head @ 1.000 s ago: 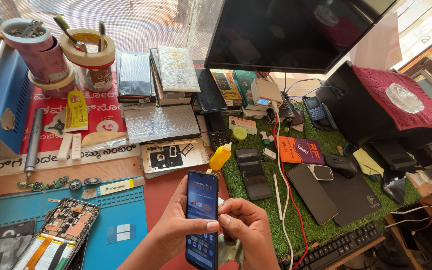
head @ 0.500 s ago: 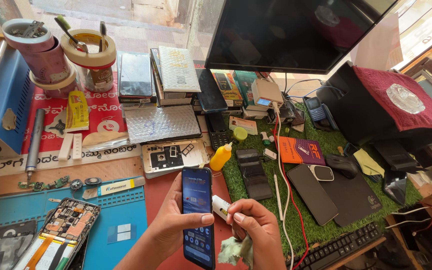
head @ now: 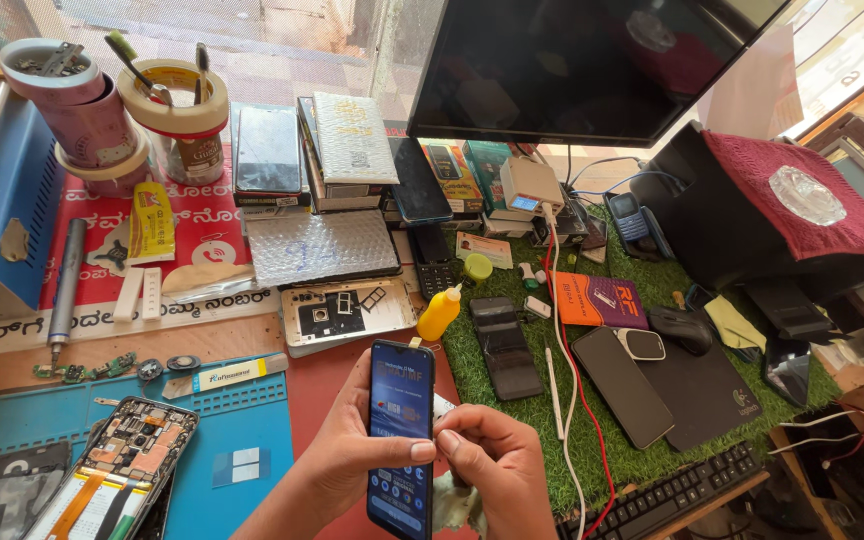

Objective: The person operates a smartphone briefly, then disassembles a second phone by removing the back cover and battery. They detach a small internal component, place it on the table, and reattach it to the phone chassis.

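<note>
My left hand (head: pixel 347 450) holds a dark smartphone (head: pixel 400 435) upright over the red part of the bench, its screen lit and facing me, thumb across the front. My right hand (head: pixel 497 470) presses against the phone's right edge with curled fingers, pinching a small white item (head: pixel 443 405) that is mostly hidden. A crumpled pale cloth (head: pixel 455 505) lies under my right hand. A small yellow bottle (head: pixel 439 313) stands just beyond the phone.
An opened phone with bare circuitry (head: pixel 122 470) lies on the blue mat (head: pixel 242 440) at left. A green turf mat (head: pixel 542 400) holds phones, a black wallet (head: pixel 504 345), cables and a mouse (head: pixel 680 328). A monitor (head: pixel 582 60), tape rolls (head: pixel 177 100) and a keyboard (head: pixel 667 495) crowd the bench.
The phone has stayed in my left hand and shifted slightly lower. My right hand moved from in front of the phone's lower part to its right edge, closing tight against it.
</note>
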